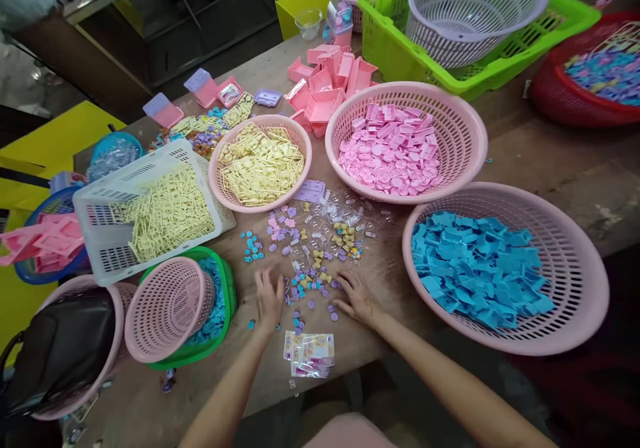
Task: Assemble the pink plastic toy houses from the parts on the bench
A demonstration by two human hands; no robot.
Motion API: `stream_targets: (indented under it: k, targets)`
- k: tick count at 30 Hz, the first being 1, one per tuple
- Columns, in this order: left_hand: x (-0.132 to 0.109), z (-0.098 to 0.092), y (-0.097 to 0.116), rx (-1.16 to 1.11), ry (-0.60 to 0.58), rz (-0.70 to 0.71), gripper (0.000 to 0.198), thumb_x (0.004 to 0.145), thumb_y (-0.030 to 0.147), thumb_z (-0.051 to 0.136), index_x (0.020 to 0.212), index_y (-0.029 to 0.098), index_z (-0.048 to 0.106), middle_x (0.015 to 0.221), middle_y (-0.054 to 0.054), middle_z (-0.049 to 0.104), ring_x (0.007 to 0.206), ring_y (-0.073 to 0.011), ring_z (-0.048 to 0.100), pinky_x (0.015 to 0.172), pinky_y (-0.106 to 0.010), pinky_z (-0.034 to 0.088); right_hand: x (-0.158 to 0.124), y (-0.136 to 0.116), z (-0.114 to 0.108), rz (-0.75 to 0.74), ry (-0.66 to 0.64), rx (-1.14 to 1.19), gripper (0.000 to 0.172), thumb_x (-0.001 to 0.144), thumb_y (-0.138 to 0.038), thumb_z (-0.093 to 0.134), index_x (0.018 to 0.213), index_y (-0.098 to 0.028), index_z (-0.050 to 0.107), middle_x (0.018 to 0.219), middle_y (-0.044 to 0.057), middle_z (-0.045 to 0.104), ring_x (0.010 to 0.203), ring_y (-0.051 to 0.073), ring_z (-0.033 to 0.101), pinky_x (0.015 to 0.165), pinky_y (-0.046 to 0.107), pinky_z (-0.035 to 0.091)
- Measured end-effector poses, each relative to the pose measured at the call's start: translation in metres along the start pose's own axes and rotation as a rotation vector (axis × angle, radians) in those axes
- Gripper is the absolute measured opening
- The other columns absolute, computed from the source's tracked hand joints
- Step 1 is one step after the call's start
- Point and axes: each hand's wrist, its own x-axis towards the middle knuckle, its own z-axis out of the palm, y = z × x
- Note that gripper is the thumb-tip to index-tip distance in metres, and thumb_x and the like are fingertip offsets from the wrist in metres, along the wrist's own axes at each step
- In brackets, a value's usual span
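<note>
My left hand [270, 298] rests on the table left of a scatter of small plastic pieces, its fingers loosely curved and apart. On the other side, my right hand [359, 299] lies spread, with its fingertips by the purple discs [333, 315]. Neither hand shows anything held. Between them are blue and purple bits [303, 287] and yellowish bow-like pieces [319, 259]. Clear plastic pieces [333, 211] lie farther up. Small blue discs [253, 247] sit above my left hand. A stack of printed cards [310, 355] in glossy wrap lies near the table edge.
Pink baskets hold blue parts [480, 268], pink parts [393, 151] and cream parts [263, 165]. A white crate [100, 235] stands left, behind a green basket [227, 301] with a pink basket [163, 308] in it. Pink boxes [325, 98] and a lime crate [450, 85] are behind.
</note>
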Motion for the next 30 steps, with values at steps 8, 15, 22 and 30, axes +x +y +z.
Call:
stream_targets:
  k: [8, 15, 22, 30]
  targets:
    - [-0.107, 0.015, -0.016, 0.007, -0.201, 0.038, 0.032, 0.078, 0.024, 0.057, 0.108, 0.018, 0.049, 0.106, -0.008, 0.049, 0.095, -0.022, 0.06, 0.077, -0.038, 0.053, 0.032, -0.007, 0.004, -0.134, -0.1, 0.041, 0.049, 0.084, -0.034, 0.053, 0.13, -0.019, 0.047, 0.138, 0.01, 0.045, 0.13, 0.028, 0.033, 0.104, 0.047, 0.033]
    - [-0.095, 0.023, -0.025, -0.007, -0.321, 0.054, 0.022, 0.078, 0.017, 0.055, 0.1, 0.02, 0.056, 0.096, -0.005, 0.055, 0.086, -0.0205, 0.061, 0.075, -0.036, 0.052, 0.009, 0.002, 0.004, 0.034, 0.011, -0.005, 0.038, 0.088, -0.029, 0.045, 0.122, -0.014, 0.052, 0.117, 0.015, 0.058, 0.11, 0.026, 0.051, 0.091, 0.042, 0.043]
    - [-0.086, 0.027, -0.01, -0.05, -0.297, 0.086, 0.012, 0.084, 0.018, 0.049, 0.09, 0.02, 0.059, 0.092, -0.005, 0.058, 0.082, -0.0197, 0.061, 0.075, -0.034, 0.05, -0.008, -0.002, 0.012, 0.252, 0.171, -0.074, 0.037, 0.089, -0.024, 0.039, 0.125, -0.016, 0.047, 0.122, 0.016, 0.05, 0.112, 0.027, 0.047, 0.089, 0.043, 0.042]
    - [-0.078, 0.054, 0.009, -0.097, -0.236, 0.109, 0.034, 0.081, 0.015, 0.055, 0.114, 0.018, 0.051, 0.108, -0.01, 0.055, 0.099, -0.0218, 0.059, 0.086, -0.036, 0.048, -0.026, -0.016, 0.015, 0.328, 0.22, -0.119, 0.032, 0.088, -0.021, 0.04, 0.115, -0.021, 0.057, 0.104, 0.011, 0.054, 0.091, 0.023, 0.049, 0.079, 0.038, 0.043]
